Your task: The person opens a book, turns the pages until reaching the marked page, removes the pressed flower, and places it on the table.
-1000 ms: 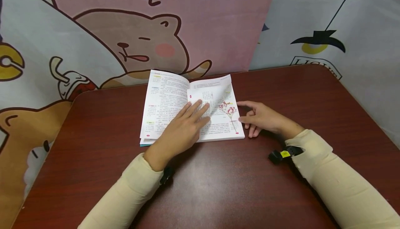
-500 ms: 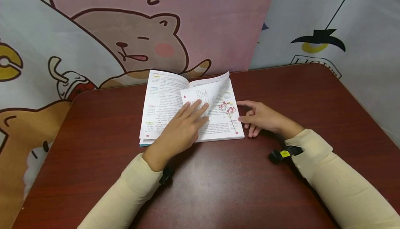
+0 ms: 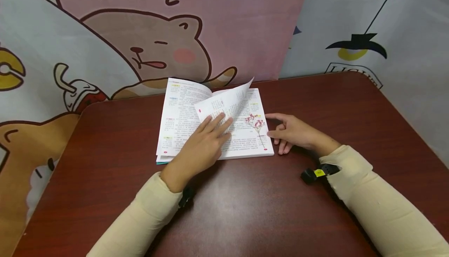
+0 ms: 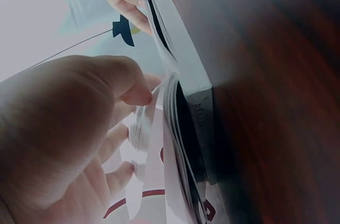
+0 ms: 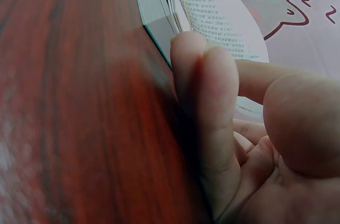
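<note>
An open book (image 3: 184, 124) with printed pages lies on the table. My left hand (image 3: 205, 147) rests over its middle, fingers fairly straight on a bent-over page (image 3: 242, 93) that stands up in a curl. In the left wrist view the thumb (image 4: 130, 83) and fingertips lie against this thin page. On the right-hand page below, pink flowers (image 3: 258, 124) are printed. My right hand (image 3: 294, 132) is at the book's right edge, index finger and thumb reaching to it, the other fingers loosely bent below. In the right wrist view bent fingers (image 5: 215, 96) stand close by the book's corner.
The dark red-brown table (image 3: 245, 210) reaches out on both sides of the book. Behind it hangs a cloth backdrop (image 3: 245, 27) with cartoon animals. Each wrist wears a small black device, such as the right wrist's camera (image 3: 310, 175).
The bent-over page has swung leftward and its upper corner has lifted, baring more of the page beneath. The left hand has shifted slightly left; the right hand stays put.
</note>
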A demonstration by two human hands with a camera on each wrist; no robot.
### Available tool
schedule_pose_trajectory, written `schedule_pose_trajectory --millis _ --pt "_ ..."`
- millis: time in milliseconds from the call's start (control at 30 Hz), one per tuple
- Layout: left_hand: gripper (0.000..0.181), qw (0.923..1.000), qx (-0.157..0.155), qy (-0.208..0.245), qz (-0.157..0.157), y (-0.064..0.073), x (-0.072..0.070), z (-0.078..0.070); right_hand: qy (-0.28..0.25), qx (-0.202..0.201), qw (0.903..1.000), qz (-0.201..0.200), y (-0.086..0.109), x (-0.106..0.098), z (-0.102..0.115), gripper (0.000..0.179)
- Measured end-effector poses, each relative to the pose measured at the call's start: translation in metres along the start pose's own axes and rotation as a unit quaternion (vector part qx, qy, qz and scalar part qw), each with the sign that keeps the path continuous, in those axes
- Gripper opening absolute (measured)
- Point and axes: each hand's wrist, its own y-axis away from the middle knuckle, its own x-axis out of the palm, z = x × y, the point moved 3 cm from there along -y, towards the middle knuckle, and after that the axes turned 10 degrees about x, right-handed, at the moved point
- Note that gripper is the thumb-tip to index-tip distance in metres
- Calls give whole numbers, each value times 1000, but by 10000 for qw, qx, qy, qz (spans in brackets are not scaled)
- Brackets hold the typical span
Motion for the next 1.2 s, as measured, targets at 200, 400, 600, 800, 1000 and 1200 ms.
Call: schedule_pose_trajectory --millis 200,400,600,800,1000,1200 --pt "39 9999 -130 -1 -102 1 0 1 20 36 10000 19 -1 -1 0 69" --pt "38 9998 -166 6 -110 1 -1 1 40 22 10000 15 -1 -1 0 69" --pt "37 9998 -200 -17 -46 1 -1 2 52 46 10000 26 -1 -1 0 69" --pt "38 9998 -180 -46 23 1 -1 2 31 39 10000 -2 1 -1 2 69" --pt "40 9996 -247 67 150 1 -1 2 33 92 9999 37 0 -2 1 70" --pt "41 9993 -330 81 162 1 0 3 38 30 10000 54 -1 -2 0 70"
